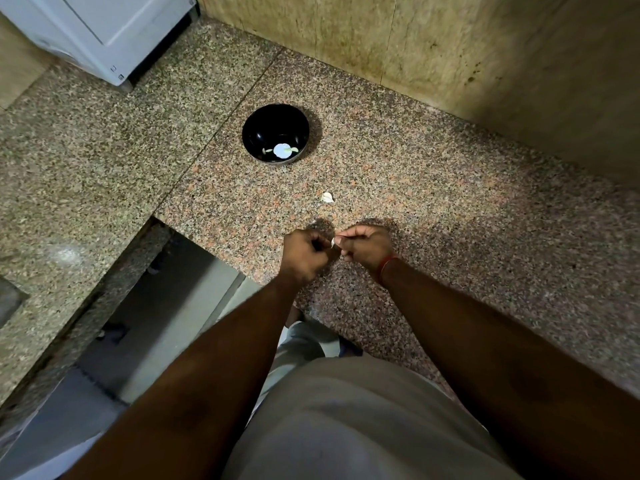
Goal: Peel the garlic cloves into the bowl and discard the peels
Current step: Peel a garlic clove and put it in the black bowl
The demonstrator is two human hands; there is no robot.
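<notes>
A black bowl (275, 133) stands on the granite counter (450, 209) with a few pale peeled cloves (281, 150) at its bottom. One whitish garlic piece (327, 197) lies loose on the counter between the bowl and my hands. My left hand (303, 254) and my right hand (363, 249) meet just above the counter's front part, fingers curled. Between their fingertips they pinch a small white garlic clove (333, 242), mostly hidden by the fingers. A red thread circles my right wrist.
A tan stone wall (450, 46) borders the counter at the back and right. A white appliance (104, 32) stands at the far left. The counter is L-shaped, and an open gap to the floor (156, 306) lies left of my arms.
</notes>
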